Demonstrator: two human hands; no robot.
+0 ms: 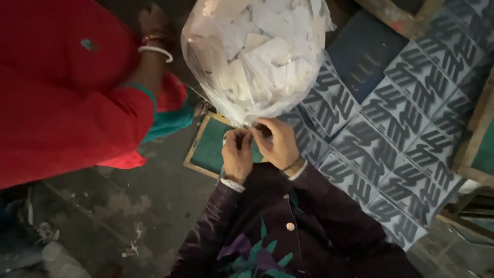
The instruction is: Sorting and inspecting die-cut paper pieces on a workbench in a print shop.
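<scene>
A large clear plastic bag [257, 51] stuffed with white paper scraps hangs in the upper middle. Its gathered neck comes down to my two hands. My left hand [236, 154] pinches the twisted neck from the left. My right hand [279, 143] grips the same neck from the right, fingers curled over it. Both wrists come out of dark purple sleeves with white cuffs.
A person in red clothing [56, 87] with bangles on the wrist stands at the left. Grey printed sheets with dark patterns [396, 128] lie spread at the right. A wooden-framed green screen [208, 146] lies under my hands; another frame [478, 144] is at the right edge.
</scene>
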